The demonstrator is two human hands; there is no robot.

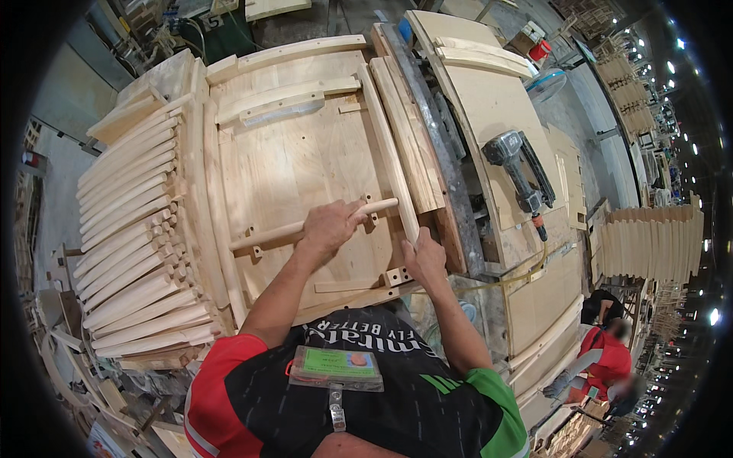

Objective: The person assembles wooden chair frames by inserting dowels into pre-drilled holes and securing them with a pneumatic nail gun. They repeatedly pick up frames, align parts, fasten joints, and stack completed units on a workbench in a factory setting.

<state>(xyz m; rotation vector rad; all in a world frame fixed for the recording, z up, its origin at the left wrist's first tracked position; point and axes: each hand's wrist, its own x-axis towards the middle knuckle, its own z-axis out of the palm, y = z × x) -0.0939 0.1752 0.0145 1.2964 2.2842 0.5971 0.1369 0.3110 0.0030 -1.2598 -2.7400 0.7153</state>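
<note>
My left hand [330,227] is closed around a round wooden rung [271,235] that lies across a wooden board [298,168]. The rung's right end sits close to a long pale wooden post [388,149]; whether it is seated in the post I cannot tell. Around the post's near end, my right hand [424,258] is closed. A second long post [217,214] runs along the left side, beside the rung's left end. Small drilled wooden blocks [257,251] support the rung near its left end, with similar ones near its right. Another drilled block [396,276] is by my right hand.
Many turned wooden pieces [130,191] are stacked at the left. On the right-hand bench a nail gun [519,172] lies beside its yellow hose [534,273]. A grey metal rail [435,145] separates the two work surfaces. At the far right, a person in red [607,355] works.
</note>
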